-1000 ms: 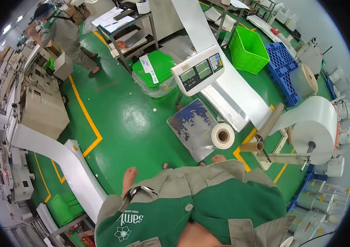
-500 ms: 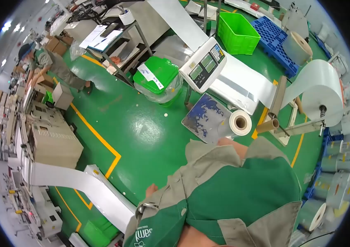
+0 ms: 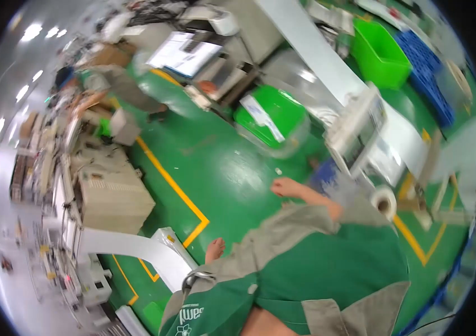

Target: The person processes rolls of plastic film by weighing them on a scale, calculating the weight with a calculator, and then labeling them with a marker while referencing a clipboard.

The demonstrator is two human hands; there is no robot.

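My right hand point(image 3: 285, 187) is raised over the green floor, its forearm bare below a rolled grey sleeve. Its fingers look curled in, and nothing shows in them. Lower left, my left hand point(image 3: 214, 250) hangs beside my body, loosely open and touching nothing. Motion blur softens both hands. Right of my right hand stands a bench scale with a tilted display head point(image 3: 355, 131) and a worn blue-grey platform point(image 3: 327, 182). A white film roll point(image 3: 384, 203) with a brown core is at the platform, close to my right sleeve.
A lidded green bin point(image 3: 277, 115), an open green crate point(image 3: 380, 53) and a blue pallet point(image 3: 425, 73) stand beyond. At left are a beige machine point(image 3: 112, 196) and a white web point(image 3: 131, 246). Another person point(image 3: 123, 84) bends over equipment. Yellow lines point(image 3: 170, 176) mark the floor.
My view has swung, so the surroundings shift right in the picture and blur. My right hand has come out from beside the roll, and my left hand shows more fully.
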